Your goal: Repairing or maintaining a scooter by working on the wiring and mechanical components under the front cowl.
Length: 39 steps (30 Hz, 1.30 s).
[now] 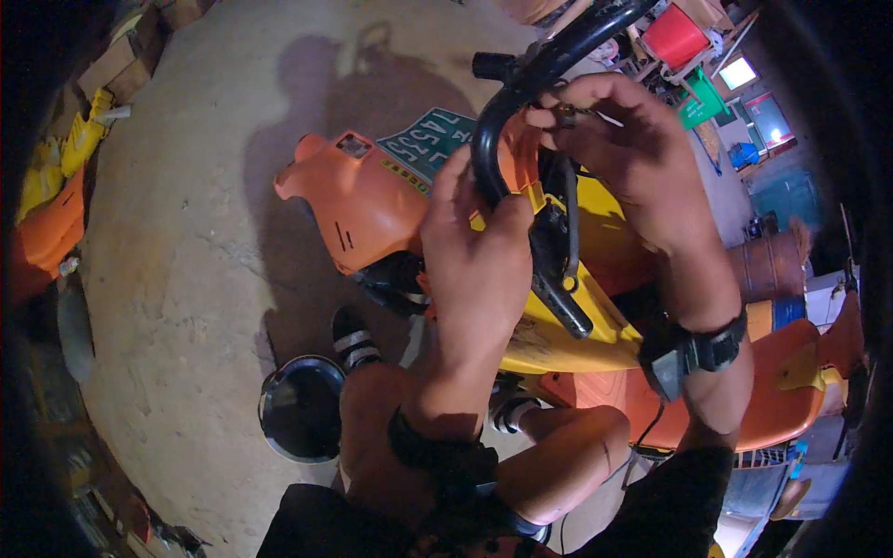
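From my remote seat, I see the left grip clenched around the black curved handlebar of a partly stripped motorcycle, thumb and fingers wrapped round the tube just below its bend, apparently to steady the bar while the other hand works. The right grip is pinched on a small metal fitting at the top of the bend, with a thin pale wire running out from the fingertips; what exactly the fitting is, I cannot tell. Both hands sit close together on the same stretch of bar, the right above the left.

Just below them a black lever hangs down across the yellow fuel tank, beside a dark cable. To the left juts the orange front cowl, with a green plate lying against it. Dark bands wrap both wrists.

Bare knees and a striped sandal show below, suggesting I am crouched close against the machine. A round mirror lies face-up on the concrete floor. A rusty drum and a red bucket stand off to the right.
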{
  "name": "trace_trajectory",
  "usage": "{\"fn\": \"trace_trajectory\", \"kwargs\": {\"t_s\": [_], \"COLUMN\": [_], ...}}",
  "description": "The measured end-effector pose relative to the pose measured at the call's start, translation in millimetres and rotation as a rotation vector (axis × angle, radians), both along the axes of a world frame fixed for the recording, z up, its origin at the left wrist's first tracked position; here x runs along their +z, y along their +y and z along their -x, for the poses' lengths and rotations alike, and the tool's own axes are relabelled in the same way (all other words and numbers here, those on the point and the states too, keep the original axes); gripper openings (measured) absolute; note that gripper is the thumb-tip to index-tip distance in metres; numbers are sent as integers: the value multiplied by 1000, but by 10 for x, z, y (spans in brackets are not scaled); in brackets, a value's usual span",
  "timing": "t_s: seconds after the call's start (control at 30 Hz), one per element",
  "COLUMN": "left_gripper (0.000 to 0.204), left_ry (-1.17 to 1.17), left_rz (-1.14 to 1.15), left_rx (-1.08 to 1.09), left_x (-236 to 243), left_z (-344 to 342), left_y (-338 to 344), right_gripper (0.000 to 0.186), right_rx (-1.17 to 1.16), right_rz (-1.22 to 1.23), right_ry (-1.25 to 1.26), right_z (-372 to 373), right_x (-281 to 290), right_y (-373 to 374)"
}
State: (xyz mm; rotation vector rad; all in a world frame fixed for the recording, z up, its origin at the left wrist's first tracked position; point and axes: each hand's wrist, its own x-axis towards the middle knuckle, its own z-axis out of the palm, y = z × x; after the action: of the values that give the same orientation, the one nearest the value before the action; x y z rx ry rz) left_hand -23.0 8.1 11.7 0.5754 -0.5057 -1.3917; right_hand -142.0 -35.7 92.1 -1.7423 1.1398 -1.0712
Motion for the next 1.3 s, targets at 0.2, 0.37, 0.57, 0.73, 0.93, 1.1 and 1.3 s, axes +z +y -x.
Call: {"fn": "trace_trajectory", "kwargs": {"t_s": [0.2,0.37,0.57,0.73,0.93,1.1,1.3], "left_gripper": [37,35,41,40,41,41,39], "left_ry": [-2,-14,6,-21,-62,-46,-44], "left_rz": [7,30,-2,-7,-5,-21,-9], "left_rx": [7,13,15,47,54,46,47], "left_x": [-9,-1,-8,4,-13,12,0], "left_z": [-33,0,11,22,33,25,19], "left_y": [-10,0,0,13,3,7,7], "right_gripper": [23,20,20,20,17,18,19], "right_rx": [-155,-386,-439,-411,-406,-432,-442], "right_rz": [30,122,-30,-85,-35,2,-80], "right_ry": [23,-86,-193,-241,-39,68,132], "right_z": [290,724,808,741,839,846,865], "right_x": [244,282,16,-89,-179,-254,-235], "right_y": [289,400,412,401,398,389,429]}}
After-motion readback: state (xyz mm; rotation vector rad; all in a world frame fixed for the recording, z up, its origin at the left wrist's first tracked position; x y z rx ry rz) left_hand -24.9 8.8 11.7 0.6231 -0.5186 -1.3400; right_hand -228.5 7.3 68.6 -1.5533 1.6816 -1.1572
